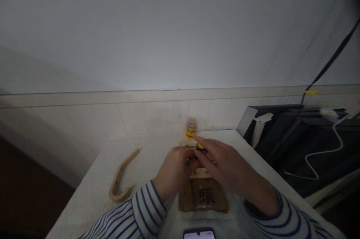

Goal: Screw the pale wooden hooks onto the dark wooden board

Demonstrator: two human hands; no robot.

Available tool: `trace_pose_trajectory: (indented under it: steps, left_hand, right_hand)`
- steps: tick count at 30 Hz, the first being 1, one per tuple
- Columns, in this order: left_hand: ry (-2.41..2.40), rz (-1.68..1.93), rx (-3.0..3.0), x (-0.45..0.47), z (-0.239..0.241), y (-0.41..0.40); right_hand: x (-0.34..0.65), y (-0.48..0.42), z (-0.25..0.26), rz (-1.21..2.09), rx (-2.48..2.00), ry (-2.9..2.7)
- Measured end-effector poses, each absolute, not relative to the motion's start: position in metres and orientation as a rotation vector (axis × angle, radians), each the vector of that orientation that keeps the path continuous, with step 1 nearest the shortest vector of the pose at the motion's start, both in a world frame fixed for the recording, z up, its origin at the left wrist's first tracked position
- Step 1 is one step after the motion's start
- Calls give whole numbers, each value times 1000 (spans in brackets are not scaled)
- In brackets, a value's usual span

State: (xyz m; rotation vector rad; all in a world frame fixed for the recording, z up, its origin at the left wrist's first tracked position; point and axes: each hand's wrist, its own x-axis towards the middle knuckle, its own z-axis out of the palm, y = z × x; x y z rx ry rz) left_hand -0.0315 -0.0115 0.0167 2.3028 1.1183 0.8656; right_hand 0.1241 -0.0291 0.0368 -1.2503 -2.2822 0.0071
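Pale wall is rising behind a white worktop, and the light is falling dimly on both. From where I'm standing, the right hand is curling, nearly closed, round a handle, whose yellow and black are showing between its fingers and the other hand. That left hand is bending its fingers inward just beside the handle; they are hiding whatever it may be gripping, so I can't tell how far open it is. Just below both hands, on the near side, a wood strip is showing over some cardboard.

I'd judge the work is under way rather than finished, since both hands are meeting over one spot. How much is already done there I can't say, because the fingers are covering it. Well to the left of the left hand, a hook of curved wood is lying loose, joined to nothing, so that piece is apparently remaining outside the work. Beyond the hands a bottle is standing upright.
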Motion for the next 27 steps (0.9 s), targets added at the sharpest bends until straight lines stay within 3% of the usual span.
trace_pose_trajectory:
  steps: [27]
  left_hand:
    - [1006,823,2331,-33,18,-11]
  right_hand:
    - [127,-28,37,-32,-1251,-2317]
